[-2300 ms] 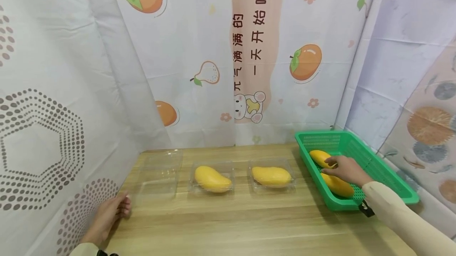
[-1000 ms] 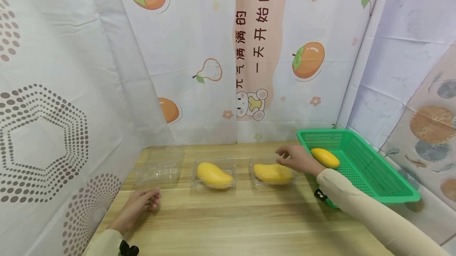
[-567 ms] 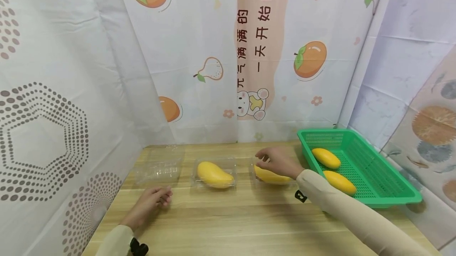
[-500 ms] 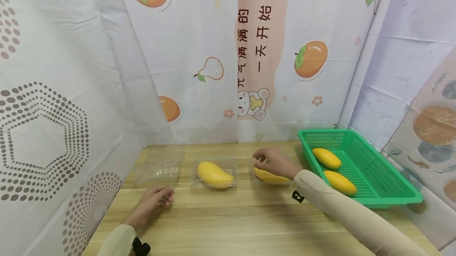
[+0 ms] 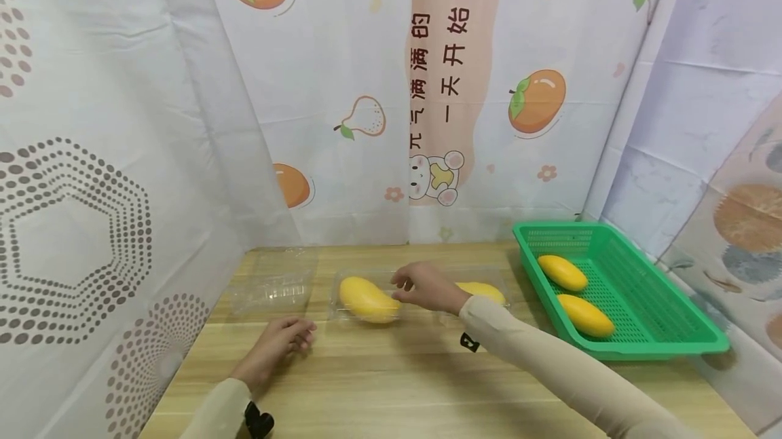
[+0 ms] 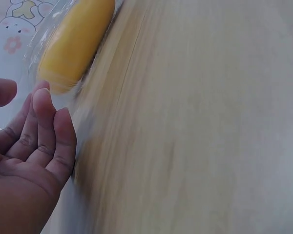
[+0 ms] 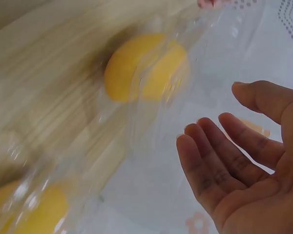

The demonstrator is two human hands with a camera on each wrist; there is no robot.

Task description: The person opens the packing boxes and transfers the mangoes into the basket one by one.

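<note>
My right hand (image 5: 427,288) hovers with loosely bent fingers between two yellow mangoes in clear plastic boxes. The middle mango (image 5: 366,300) lies just left of its fingertips, inside its box (image 5: 339,311); whether they touch the box is hard to tell. Part of the right-hand mango (image 5: 485,290) is hidden behind this hand. My left hand (image 5: 277,347) is low over the table, fingers relaxed, in front of another clear plastic box (image 5: 271,293). In the left wrist view, a boxed mango (image 6: 78,44) appears beyond the left fingertips. Neither palm holds anything in the wrist views.
A green plastic basket (image 5: 690,317) stands at the right with two mangoes in it, the rear one (image 5: 562,273) and the front one (image 5: 586,315). Printed curtains (image 5: 342,174) close off the back and sides of the wooden table (image 5: 379,391).
My right hand has left the basket and travelled left, past the right-hand box, toward the middle mango. The left hand has moved right from the table's left edge. The mangoes stay put.
</note>
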